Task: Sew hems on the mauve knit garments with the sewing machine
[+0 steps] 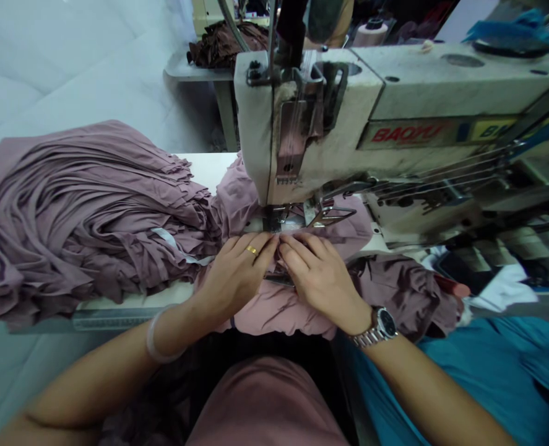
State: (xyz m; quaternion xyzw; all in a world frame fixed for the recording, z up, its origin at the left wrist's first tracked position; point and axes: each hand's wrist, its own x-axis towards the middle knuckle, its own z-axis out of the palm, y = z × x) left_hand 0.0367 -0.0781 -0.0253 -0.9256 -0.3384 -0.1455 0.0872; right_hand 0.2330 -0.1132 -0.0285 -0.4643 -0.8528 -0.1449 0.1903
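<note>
Mauve fabric (274, 303) lies bunched under the presser foot (273, 222) of a sewing machine (311, 118) and drapes over the table's front edge. My left hand (239, 266), with a gold ring, is closed on the cloth just in front of the foot. Right beside it, my right hand (315, 272) grips the same cloth, fingertips drawn together and almost meeting the left ones. The cloth edge between the fingers is mostly hidden. More of the fabric spreads behind and to the right of the needle area.
A thick stack of mauve fabric pieces (93, 210) fills the table's left side. Dark brownish cloth (404, 291) is heaped at the right, near blue cloth (497, 371). Behind the machine, brown pieces (232, 43) lie on another table, and a thread cone (371, 32) stands.
</note>
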